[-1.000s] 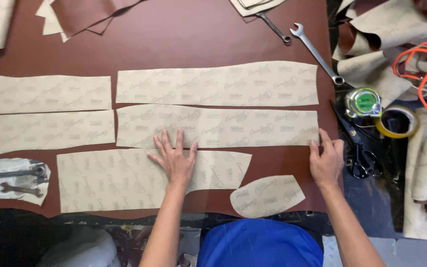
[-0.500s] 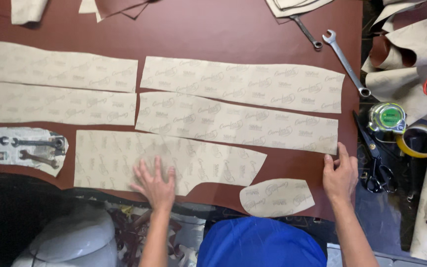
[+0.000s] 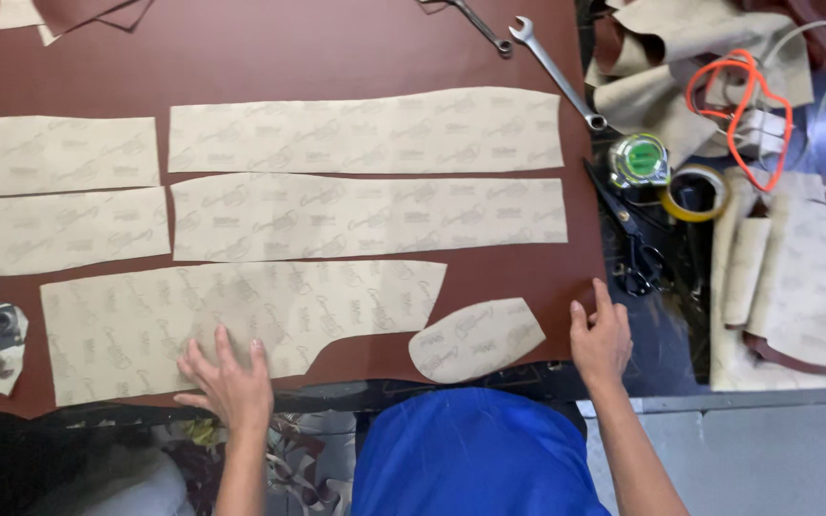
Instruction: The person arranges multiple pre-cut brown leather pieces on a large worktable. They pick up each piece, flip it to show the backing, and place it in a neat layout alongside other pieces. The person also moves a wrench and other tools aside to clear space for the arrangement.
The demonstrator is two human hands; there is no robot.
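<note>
The left hand [image 3: 228,384] is being pressed flat, fingers spread wide and nothing being held in its grip, on the lower edge of a large beige pattern piece [image 3: 231,320] that is lying along the near edge of the brown bench [image 3: 336,53]. The right hand [image 3: 601,337] is being rested open at the bench's right near corner, its grip likewise holding nothing, fingertips touching the brown surface. A small rounded beige piece [image 3: 477,338] is lying between the two hands, just beside the right one and apart from the large piece. Two long beige strips [image 3: 365,131] [image 3: 370,217] are being kept farther back, one behind the other, with two shorter strips [image 3: 54,155] [image 3: 59,232] to their left. A spanner [image 3: 558,72] is lying at the far right of the bench. Beyond the bench's right edge, scissors [image 3: 628,229], a green-topped tape measure [image 3: 640,159], a yellow tape roll [image 3: 695,194] and an orange cord [image 3: 738,105] are being seen among beige offcuts.
</note>
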